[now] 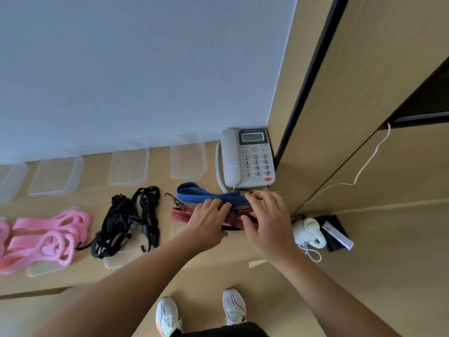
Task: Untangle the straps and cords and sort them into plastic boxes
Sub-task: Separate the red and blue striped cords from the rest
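A blue elastic cord and a red-and-black elastic cord, both with dark hooks, lie tangled together on the wooden surface in front of the phone. My left hand rests on top of them, fingertips pressing down where the blue and red cords meet. My right hand reaches over their right ends, with fingers and thumb curled round the hooked ends. A tangle of black straps lies to the left, and pink straps lie further left. Clear plastic boxes stand along the wall.
A grey desk phone stands at the back right, against a wooden panel. A white appliance with a cord and a black object lie to the right. Flat clear plastic pieces lie under the pink and black straps.
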`<action>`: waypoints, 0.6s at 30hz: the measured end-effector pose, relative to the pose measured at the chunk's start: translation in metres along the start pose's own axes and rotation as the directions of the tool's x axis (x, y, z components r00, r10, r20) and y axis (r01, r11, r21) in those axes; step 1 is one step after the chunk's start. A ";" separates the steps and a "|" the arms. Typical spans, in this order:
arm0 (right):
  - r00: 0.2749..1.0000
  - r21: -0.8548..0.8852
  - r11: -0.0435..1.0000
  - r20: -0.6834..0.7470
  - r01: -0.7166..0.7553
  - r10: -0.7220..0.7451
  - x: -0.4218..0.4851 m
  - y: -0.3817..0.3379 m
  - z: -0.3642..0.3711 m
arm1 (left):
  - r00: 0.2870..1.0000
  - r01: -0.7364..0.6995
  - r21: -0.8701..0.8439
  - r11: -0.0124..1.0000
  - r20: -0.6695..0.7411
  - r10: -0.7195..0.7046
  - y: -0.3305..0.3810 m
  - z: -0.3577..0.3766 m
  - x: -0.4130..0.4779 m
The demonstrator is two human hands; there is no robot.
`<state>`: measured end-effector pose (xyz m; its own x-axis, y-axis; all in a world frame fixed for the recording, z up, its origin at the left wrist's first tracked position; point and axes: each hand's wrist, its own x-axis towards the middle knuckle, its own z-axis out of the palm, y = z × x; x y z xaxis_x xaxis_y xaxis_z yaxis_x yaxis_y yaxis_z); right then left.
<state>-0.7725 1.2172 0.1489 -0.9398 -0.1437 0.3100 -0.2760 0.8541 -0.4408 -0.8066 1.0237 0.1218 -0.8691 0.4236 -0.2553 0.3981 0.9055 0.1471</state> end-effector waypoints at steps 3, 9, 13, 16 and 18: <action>0.997 -0.042 0.998 0.072 0.040 -0.036 0.001 -0.012 0.004 | 0.999 0.021 -0.034 0.999 -0.049 -0.023 -0.007 -0.004 -0.024; 0.945 -0.079 0.974 0.272 0.212 -0.184 0.010 -0.075 0.031 | 0.970 0.136 -0.240 0.961 -0.165 -0.178 -0.053 -0.021 -0.112; 0.868 -0.039 0.935 0.387 0.352 -0.311 0.018 -0.153 0.067 | 0.901 0.312 -0.381 0.870 -0.170 -0.398 -0.109 -0.026 -0.193; 0.796 0.026 0.884 0.422 0.467 -0.434 0.015 -0.240 0.102 | 0.816 0.417 -0.476 0.774 -0.178 -0.550 -0.160 -0.020 -0.282; 0.740 0.084 0.842 0.436 0.534 -0.512 0.008 -0.302 0.125 | 0.741 0.491 -0.522 0.697 -0.170 -0.649 -0.191 -0.012 -0.347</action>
<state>-0.7213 0.8955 0.1794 -0.6417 -0.7619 0.0879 -0.7506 0.6003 -0.2762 -0.5850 0.7035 0.1941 -0.9527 -0.2782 -0.1221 -0.3021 0.8257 0.4764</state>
